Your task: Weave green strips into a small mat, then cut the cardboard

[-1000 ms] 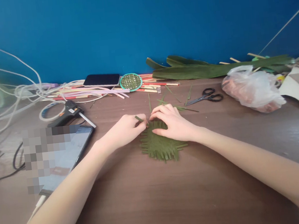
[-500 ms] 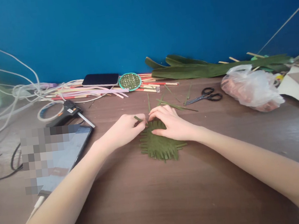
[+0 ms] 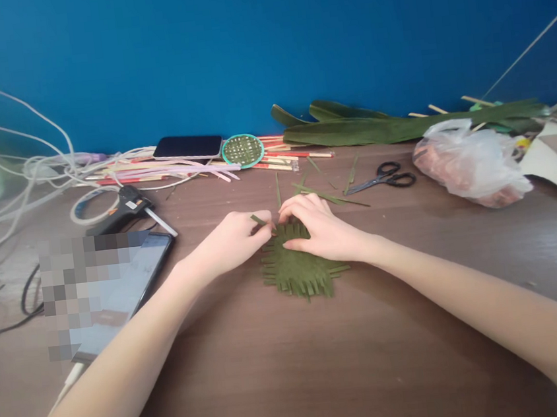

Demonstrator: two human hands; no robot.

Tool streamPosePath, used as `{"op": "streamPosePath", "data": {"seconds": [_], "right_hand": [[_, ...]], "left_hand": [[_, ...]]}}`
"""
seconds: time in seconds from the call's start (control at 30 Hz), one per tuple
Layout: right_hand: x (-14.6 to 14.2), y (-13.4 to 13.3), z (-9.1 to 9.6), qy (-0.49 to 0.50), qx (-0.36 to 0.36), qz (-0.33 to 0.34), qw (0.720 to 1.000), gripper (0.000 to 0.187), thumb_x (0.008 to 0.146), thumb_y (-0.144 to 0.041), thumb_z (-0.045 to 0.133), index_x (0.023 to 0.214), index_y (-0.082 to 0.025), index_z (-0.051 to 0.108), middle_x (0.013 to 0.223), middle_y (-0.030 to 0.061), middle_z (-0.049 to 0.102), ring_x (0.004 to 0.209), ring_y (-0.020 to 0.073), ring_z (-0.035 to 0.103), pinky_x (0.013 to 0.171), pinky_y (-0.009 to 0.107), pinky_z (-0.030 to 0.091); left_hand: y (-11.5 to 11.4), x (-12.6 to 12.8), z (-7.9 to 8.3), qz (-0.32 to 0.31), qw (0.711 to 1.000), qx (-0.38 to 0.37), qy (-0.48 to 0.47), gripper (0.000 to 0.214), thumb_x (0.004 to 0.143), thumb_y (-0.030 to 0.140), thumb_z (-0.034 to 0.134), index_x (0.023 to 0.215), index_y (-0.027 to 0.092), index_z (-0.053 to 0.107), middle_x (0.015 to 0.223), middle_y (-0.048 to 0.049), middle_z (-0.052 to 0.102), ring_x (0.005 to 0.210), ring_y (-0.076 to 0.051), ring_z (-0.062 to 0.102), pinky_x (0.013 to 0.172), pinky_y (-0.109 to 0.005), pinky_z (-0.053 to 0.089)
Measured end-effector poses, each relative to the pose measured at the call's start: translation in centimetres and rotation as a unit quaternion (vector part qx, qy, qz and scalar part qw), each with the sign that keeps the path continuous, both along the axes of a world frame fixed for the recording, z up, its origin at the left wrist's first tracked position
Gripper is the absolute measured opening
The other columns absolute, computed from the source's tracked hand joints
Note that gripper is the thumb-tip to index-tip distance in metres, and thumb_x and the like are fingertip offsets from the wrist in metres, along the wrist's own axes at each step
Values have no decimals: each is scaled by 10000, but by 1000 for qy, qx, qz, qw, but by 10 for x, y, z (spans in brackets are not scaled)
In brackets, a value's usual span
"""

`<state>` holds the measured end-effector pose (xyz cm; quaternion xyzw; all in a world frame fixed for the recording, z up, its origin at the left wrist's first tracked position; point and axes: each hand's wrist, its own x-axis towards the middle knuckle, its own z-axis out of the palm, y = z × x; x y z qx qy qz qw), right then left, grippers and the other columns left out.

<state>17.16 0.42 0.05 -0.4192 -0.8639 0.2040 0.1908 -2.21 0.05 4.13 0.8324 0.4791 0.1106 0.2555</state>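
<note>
A small mat woven from green leaf strips (image 3: 298, 276) lies flat on the table, its strip ends sticking out in a fringe all round. At its upper left corner my left hand (image 3: 235, 239) pinches a narrow leaf strip (image 3: 258, 220) between thumb and fingers. My right hand (image 3: 318, 227) rests over the mat's upper right part, fingers curled at the top edge and thumb pressed on the weave. Both hands' fingertips nearly meet; what lies right under them is partly hidden. Loose leaf strips (image 3: 327, 197) lie just beyond the right hand.
Black-handled scissors (image 3: 387, 177) lie behind, right of the loose strips. A plastic bag (image 3: 473, 165) sits farther right. Long green leaves (image 3: 374, 129) line the blue wall. A glue gun (image 3: 126, 208), a tablet-like screen (image 3: 140, 283) and white cables (image 3: 50, 166) occupy the left side.
</note>
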Motion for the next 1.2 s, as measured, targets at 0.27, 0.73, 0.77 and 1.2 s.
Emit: {"op": "streamPosePath", "data": {"seconds": [0.27, 0.73, 0.77, 1.2], "right_hand": [[-1, -2, 7, -14, 8, 7, 1000, 248, 770, -300, 621, 944, -222, 462, 1105, 54, 517, 1048, 248, 392, 874, 390, 318], [0, -3, 7, -12, 56, 32, 998, 196, 779, -290, 620, 908, -217, 492, 965, 50, 565, 960, 230, 427, 822, 354, 310], [0, -2, 7, -10, 57, 37, 998, 189, 781, -286, 616, 907, -217, 493, 958, 48, 568, 956, 228, 429, 818, 350, 309], [2, -2, 3, 4, 79, 56, 995, 161, 787, -276, 611, 903, -214, 517, 972, 51, 552, 959, 220, 426, 852, 361, 315]], "left_hand": [[2, -1, -6, 6, 1000, 0, -6, 224, 808, 262, 378, 690, 182, 550, 645, 52, 569, 608, -105, 473, 578, -219, 327], [0, -1, -3, 1, 1000, 0, -12, 237, 836, 278, 362, 726, 186, 551, 612, 46, 527, 599, -112, 476, 597, -216, 350], [0, -1, -3, 2, 1000, 1, -12, 239, 841, 280, 363, 731, 187, 554, 614, 47, 528, 599, -111, 474, 597, -216, 349], [2, 0, -7, -11, 1000, -13, -26, 153, 824, 307, 460, 805, 193, 560, 739, 29, 641, 649, -127, 563, 626, -226, 390]]}}
